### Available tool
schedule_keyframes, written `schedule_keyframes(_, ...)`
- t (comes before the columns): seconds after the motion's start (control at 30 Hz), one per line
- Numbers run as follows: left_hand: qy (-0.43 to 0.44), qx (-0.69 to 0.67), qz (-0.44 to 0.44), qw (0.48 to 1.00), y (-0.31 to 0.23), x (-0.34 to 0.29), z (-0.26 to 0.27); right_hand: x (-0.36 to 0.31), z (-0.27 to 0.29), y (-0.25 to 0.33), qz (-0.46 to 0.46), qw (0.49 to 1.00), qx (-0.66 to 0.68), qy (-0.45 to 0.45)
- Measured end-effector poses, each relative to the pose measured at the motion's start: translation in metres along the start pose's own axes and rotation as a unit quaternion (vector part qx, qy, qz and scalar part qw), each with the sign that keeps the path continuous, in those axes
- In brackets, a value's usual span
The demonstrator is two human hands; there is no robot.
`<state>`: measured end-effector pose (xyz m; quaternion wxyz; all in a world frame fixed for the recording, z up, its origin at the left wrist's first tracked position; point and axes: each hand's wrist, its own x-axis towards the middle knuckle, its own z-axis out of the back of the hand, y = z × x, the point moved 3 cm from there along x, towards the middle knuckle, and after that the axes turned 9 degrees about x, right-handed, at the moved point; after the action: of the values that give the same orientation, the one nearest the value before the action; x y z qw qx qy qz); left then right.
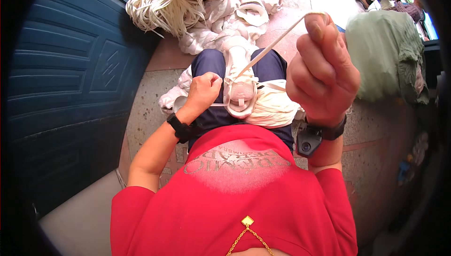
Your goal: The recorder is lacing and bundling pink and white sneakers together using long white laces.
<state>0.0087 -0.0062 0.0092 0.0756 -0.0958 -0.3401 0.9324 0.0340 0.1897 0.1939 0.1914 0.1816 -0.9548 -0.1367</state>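
My right grip point(324, 68) is clenched, pinching the free end of a flat, narrow, off-white fabric lace point(272, 45) at the fingertips; lace looks taut. Its long axis runs from about 7:30 at the shoe to 1:30 at that pinch. Key relation: the pale pink-and-white, rounded low shoe point(242, 90) sits between my thighs, in the dark navy trousers point(208, 63), long axis roughly 12 to 6, toe toward 12, opening toward me. From the right grip, shoe is at 7:30, well apart, joined by the lace only. From my left grip point(203, 91), shoe is at 3 o'clock, just beside, so left is the nearer hand. Left fingers curled in; can't tell if they're grasping a strand. Loose cream lace bundle point(272, 110) at 4 o'clock of the shoe, over my right thigh. Pile of white shoes and wrappings point(225, 16) on the floor at 12.
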Motion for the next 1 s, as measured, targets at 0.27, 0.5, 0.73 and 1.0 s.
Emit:
schedule_keyframes(0.27,0.196,-0.174,-0.070,0.962,-0.051,-0.017,-0.007,0.011,-0.006,-0.013,0.024,0.996,-0.083,-0.013)
schedule_keyframes(0.5,0.274,-0.317,-0.100,0.902,-0.075,-0.001,0.006,0.013,0.058,0.034,0.188,0.871,-0.415,-0.184)
schedule_keyframes(0.73,0.069,-0.599,0.040,0.797,-0.005,0.056,0.116,-0.069,0.162,0.095,0.179,0.895,-0.067,-0.404)
schedule_keyframes(1.0,0.137,-0.135,0.112,0.975,0.029,0.035,0.054,-0.109,0.198,-0.030,-0.129,0.708,-0.635,-0.281)
